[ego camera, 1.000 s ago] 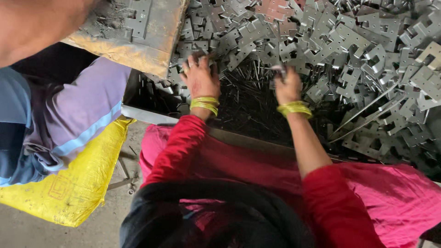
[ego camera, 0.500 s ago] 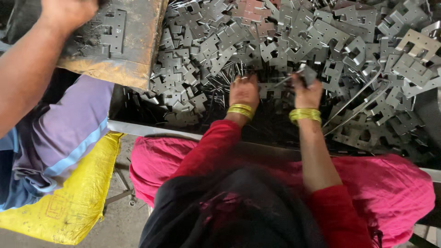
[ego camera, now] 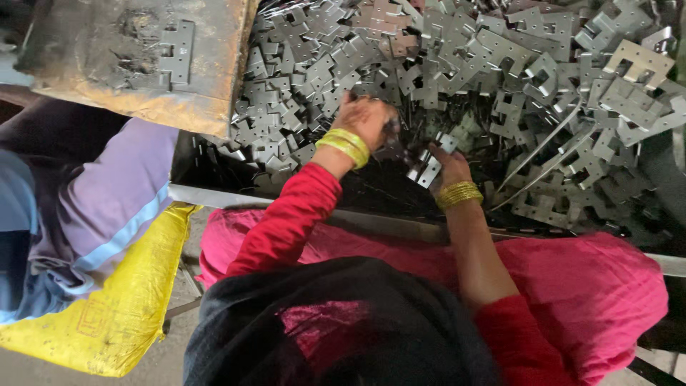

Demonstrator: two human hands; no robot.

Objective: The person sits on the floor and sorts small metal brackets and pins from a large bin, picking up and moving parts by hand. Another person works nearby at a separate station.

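A big heap of grey stamped metal brackets (ego camera: 500,64) fills the top and right of the head view. My left hand (ego camera: 366,118), with yellow bangles and a red sleeve, is curled knuckles-up into the heap's near edge; its fingertips are hidden among the pieces. My right hand (ego camera: 449,166), also with yellow bangles, lies just to the right and lower. It pinches a small bright bracket (ego camera: 427,170) over a dark gap in the heap. The two hands are close together, almost touching.
A rusty brown board (ego camera: 107,64) with one bracket on it stands at the top left. Another person in a lilac and blue sleeve (ego camera: 107,207) sits at the left, above a yellow sack (ego camera: 121,300). A metal rim (ego camera: 386,223) edges the heap.
Both hands have drawn together near the heap's front edge, the left moving right. The other person's bare arm at the top left has gone out of view.
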